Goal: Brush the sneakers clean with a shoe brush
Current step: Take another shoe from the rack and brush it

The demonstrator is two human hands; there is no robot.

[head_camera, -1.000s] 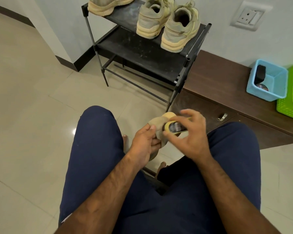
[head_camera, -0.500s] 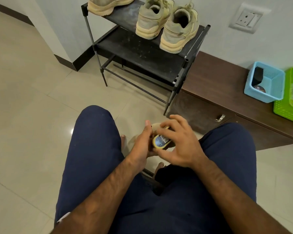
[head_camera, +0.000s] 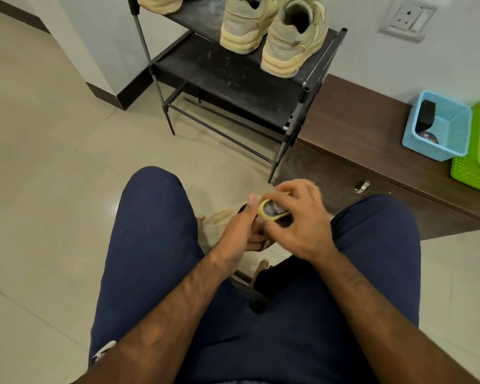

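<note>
Step in hand: I judged this to be mid-brushing of one sneaker [head_camera: 219,220], which sat low between the knees, above the floor.
Left grip: the left grip [head_camera: 241,231] was curled round the sneaker from the near side, thumb raised along its edge, holding it steady.
Right grip: the right grip [head_camera: 297,220] was pinching the shoe brush [head_camera: 272,210], fingers arched over its yellow-rimmed body. The brush lay against the sneaker's upper part, just beside the left thumb.
Bristle contact: I could not tell, as the fingers hid the bristle face.
Remaining work: a pair of sneakers [head_camera: 294,42] stood side by side on the top shelf of the shoe rack [head_camera: 233,76], heels toward me. Part of a third sneaker [head_camera: 161,2] showed at the shelf's far-left end. All looked dusty, so I put the task at an early-to-middle stage.
Next move: I expected a short stroke along the upper, with the left grip bracing against the push, then a turn of the sneaker to expose an unbrushed side.
Surroundings: a blue basket [head_camera: 455,128] and a green basket [head_camera: 471,173] stood on the brown counter [head_camera: 358,126], right of the rack.
</note>
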